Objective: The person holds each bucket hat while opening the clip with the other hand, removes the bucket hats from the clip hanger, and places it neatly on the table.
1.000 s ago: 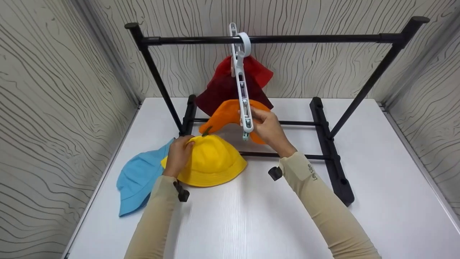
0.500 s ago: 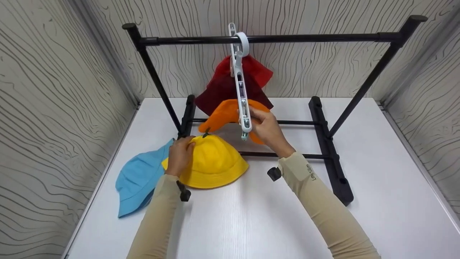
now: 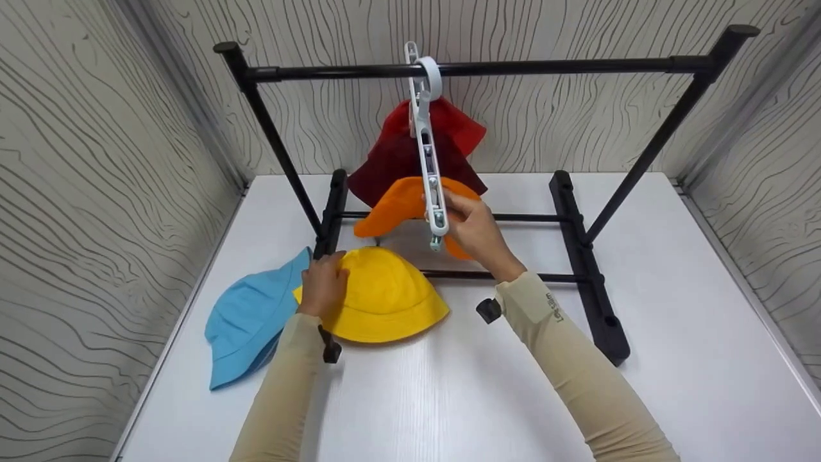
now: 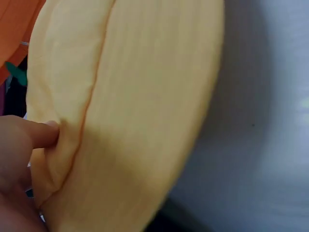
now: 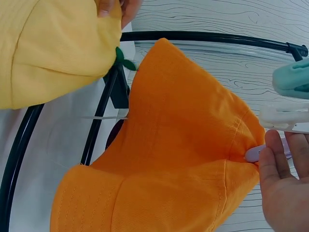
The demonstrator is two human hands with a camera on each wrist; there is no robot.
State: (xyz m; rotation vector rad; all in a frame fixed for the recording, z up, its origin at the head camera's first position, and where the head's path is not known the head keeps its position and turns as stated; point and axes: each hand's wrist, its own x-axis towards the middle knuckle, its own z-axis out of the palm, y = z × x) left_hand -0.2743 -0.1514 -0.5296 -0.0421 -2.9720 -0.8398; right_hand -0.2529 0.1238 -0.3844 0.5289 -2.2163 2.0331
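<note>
We've a blue hat (image 3: 250, 314) on the tbl (image 3: 410, 410) nr its L edge. Next, we see the L hand (image 3: 324, 285) pinching a yellow hat (image 3: 385, 295) by the crown, fingers bent – hat's L of tbl centre. Midway, toward the tbl's back edge: orange hat (image 3: 397, 205), dark red hat (image 3: 385, 167) & red hat (image 3: 465, 128) beneath the white hanger (image 3: 428, 151). Just R, the R hand (image 3: 478, 231) – fingers nearly closed, pinching the lilac clip (image 5: 253, 154) at the orange hat's crown.
</note>
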